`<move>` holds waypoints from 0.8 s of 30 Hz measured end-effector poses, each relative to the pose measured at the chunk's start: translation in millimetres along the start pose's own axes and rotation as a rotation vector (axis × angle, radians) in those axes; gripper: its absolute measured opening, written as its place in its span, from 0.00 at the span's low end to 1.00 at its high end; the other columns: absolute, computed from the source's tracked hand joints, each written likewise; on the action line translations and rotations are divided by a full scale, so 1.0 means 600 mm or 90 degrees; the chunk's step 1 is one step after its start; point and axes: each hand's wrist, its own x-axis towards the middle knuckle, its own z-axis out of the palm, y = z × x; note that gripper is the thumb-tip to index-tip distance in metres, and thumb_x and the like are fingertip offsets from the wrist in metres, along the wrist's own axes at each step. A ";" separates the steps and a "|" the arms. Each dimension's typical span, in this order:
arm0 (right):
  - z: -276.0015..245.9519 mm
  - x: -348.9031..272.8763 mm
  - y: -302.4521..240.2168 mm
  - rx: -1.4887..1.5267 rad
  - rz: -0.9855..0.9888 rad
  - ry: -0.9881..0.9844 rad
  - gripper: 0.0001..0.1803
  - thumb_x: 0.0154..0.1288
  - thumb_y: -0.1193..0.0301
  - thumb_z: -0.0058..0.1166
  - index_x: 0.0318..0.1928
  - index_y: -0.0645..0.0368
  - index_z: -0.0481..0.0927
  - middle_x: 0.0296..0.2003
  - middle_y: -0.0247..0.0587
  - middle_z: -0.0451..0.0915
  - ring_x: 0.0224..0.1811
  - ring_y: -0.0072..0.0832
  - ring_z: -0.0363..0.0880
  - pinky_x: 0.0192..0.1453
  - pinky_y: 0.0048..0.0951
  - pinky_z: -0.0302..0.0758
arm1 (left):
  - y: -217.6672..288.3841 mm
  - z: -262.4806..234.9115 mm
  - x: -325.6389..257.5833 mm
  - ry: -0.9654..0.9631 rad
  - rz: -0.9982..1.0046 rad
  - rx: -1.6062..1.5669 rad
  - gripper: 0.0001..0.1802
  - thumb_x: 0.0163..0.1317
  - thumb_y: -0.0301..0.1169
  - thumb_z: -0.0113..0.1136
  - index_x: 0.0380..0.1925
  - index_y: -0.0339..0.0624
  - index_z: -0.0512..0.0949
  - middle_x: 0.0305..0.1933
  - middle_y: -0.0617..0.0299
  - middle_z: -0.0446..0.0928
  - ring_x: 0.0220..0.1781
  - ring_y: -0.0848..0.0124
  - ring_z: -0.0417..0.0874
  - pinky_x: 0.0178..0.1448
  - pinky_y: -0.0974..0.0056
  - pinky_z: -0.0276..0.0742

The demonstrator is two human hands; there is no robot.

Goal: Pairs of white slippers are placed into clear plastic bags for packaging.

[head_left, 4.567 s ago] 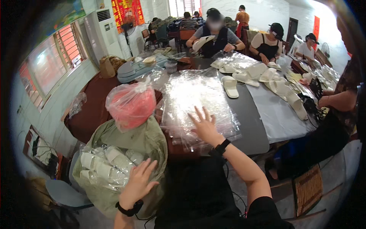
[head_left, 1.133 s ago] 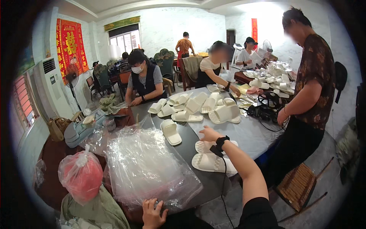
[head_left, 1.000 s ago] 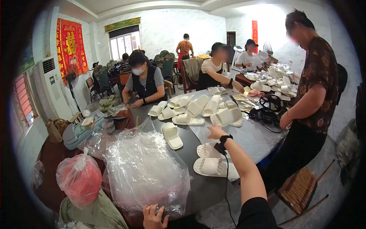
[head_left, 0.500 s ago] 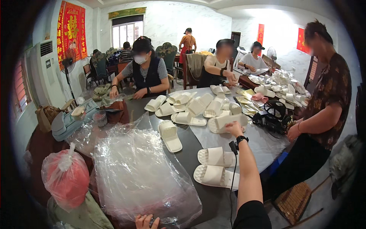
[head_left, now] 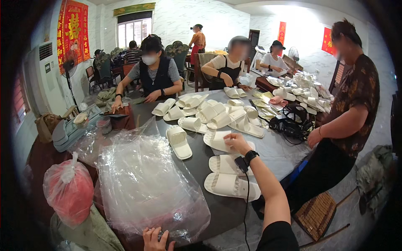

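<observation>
My right hand [head_left: 237, 143], with a black band at the wrist, is closed on the strap end of a white slipper [head_left: 217, 139]. This slipper lies just beyond two more white slippers [head_left: 228, 185], which sit side by side on the dark table near me. At the table's near edge my left hand [head_left: 155, 239] rests with fingers apart, by the lower rim of a stack of clear plastic bags [head_left: 142, 175]. Another white slipper [head_left: 179, 142] stands alone between the bags and my right hand.
A pile of white slippers [head_left: 209, 111] covers the table's middle. A tied bag of red material [head_left: 69, 190] sits at left. Black cabled gear [head_left: 293, 121] lies at right, beside a standing person [head_left: 356, 100]. Other people work across the table. A cable [head_left: 247, 209] hangs from my right wrist.
My right hand has brought the slipper leftward and nearer to the two slippers beside it. Across the table, a person's raised hands have come down. The whole view has shifted slightly.
</observation>
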 end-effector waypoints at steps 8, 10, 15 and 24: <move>0.012 -0.057 -0.120 -0.130 0.020 -0.163 0.12 0.64 0.76 0.58 0.48 0.56 0.86 0.28 0.23 0.75 0.24 0.13 0.67 0.27 0.20 0.64 | -0.008 0.005 -0.009 0.015 -0.001 0.014 0.26 0.56 0.35 0.68 0.54 0.39 0.77 0.59 0.45 0.73 0.62 0.43 0.71 0.70 0.39 0.64; 0.018 -0.062 -0.112 -0.207 -0.011 -0.203 0.14 0.64 0.76 0.58 0.49 0.56 0.85 0.30 0.24 0.77 0.26 0.14 0.70 0.30 0.22 0.68 | -0.008 0.004 -0.007 0.018 -0.002 0.013 0.26 0.56 0.35 0.68 0.54 0.39 0.77 0.59 0.45 0.73 0.62 0.43 0.71 0.70 0.39 0.64; 0.016 -0.007 -0.027 -0.517 -0.171 -0.069 0.17 0.57 0.78 0.58 0.48 0.59 0.85 0.44 0.48 0.86 0.44 0.41 0.85 0.48 0.38 0.80 | -0.008 -0.002 -0.010 0.024 -0.018 0.010 0.26 0.55 0.35 0.69 0.54 0.39 0.78 0.58 0.46 0.73 0.61 0.44 0.72 0.70 0.39 0.65; -0.013 0.120 0.055 -0.598 -0.200 -0.314 0.19 0.53 0.67 0.61 0.47 0.47 0.90 0.37 0.43 0.89 0.38 0.29 0.85 0.40 0.36 0.81 | -0.005 0.005 0.002 0.020 -0.001 -0.033 0.25 0.54 0.35 0.69 0.53 0.38 0.79 0.57 0.45 0.74 0.60 0.45 0.73 0.68 0.40 0.65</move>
